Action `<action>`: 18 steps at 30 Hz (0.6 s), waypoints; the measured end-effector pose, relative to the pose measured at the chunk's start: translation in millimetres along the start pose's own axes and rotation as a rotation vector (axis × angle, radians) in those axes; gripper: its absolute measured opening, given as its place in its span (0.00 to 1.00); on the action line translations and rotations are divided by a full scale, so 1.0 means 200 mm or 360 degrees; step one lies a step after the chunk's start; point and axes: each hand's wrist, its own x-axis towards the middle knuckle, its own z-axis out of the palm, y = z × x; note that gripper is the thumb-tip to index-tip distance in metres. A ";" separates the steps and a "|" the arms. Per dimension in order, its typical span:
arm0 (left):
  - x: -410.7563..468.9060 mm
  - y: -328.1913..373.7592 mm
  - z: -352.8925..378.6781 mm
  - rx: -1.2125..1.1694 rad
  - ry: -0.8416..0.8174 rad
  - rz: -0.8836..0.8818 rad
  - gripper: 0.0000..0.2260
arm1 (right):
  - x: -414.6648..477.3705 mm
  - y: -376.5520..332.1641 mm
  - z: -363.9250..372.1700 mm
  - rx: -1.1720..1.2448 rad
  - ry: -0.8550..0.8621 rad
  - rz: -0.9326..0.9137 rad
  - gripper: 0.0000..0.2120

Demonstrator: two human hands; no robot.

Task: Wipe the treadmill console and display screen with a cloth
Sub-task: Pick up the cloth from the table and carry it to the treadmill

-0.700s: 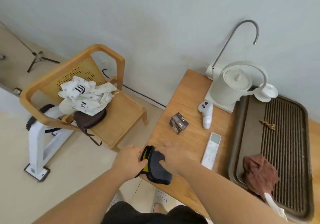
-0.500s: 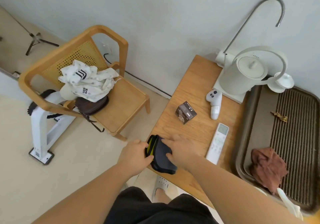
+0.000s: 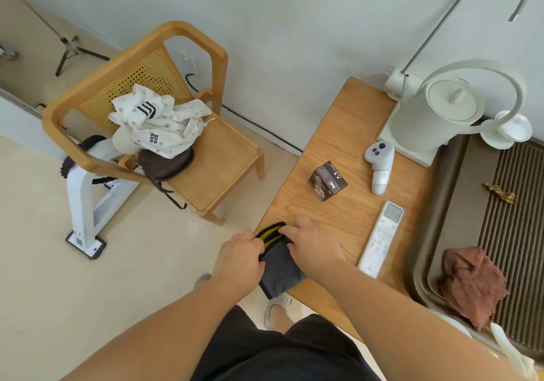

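A pale wall backs a wooden surface [image 3: 338, 151] at right; a cream floor lies to the left.

Task item: the cloth [image 3: 279, 268], dark grey with yellow-and-black stripes at its far end, lies folded on the near left corner of the surface. Its near end overhangs the edge.

Left hand [image 3: 240, 255]: at the cloth's left side, fingers curled and gripping that edge.

Right hand [image 3: 312, 242]: on the cloth's right side, fingers bent over the striped end, thumb against the grey fabric, holding it.

Other items on the surface:
- A white remote [image 3: 381, 239] lies flat just right of the right hand, apart from it.
- A small dark box [image 3: 327, 180] stands farther back, tilted on one edge.
- A white controller [image 3: 379, 163] lies right of the box, near it.
- A white kettle [image 3: 435, 115] stands on its base at the far right, under a curved metal spout [image 3: 441, 18].
- A brown slatted tray [image 3: 447, 204] takes up the right side, with a crumpled reddish-brown rag [image 3: 471, 283] in its near part.

On the floor at left, a wooden chair [image 3: 217, 163] carries a white printed garment [image 3: 159, 124] lying on a brown bag [image 3: 166, 161]. A white machine frame [image 3: 85, 201] stands beside and partly behind the chair.
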 end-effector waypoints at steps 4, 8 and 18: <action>-0.01 0.01 0.00 -0.0031 0.0022 -0.0062 0.07 | 0.04 0.03 -0.02 -0.0160 0.0018 -0.0069 0.11; -0.03 -0.04 -0.08 -0.0412 0.0094 -0.0285 0.02 | 0.04 0.02 -0.09 0.0032 0.0180 -0.0177 0.10; -0.22 -0.40 -0.57 -0.1095 0.0647 -0.0580 0.09 | 0.21 -0.39 -0.41 0.0463 0.0319 -0.0585 0.02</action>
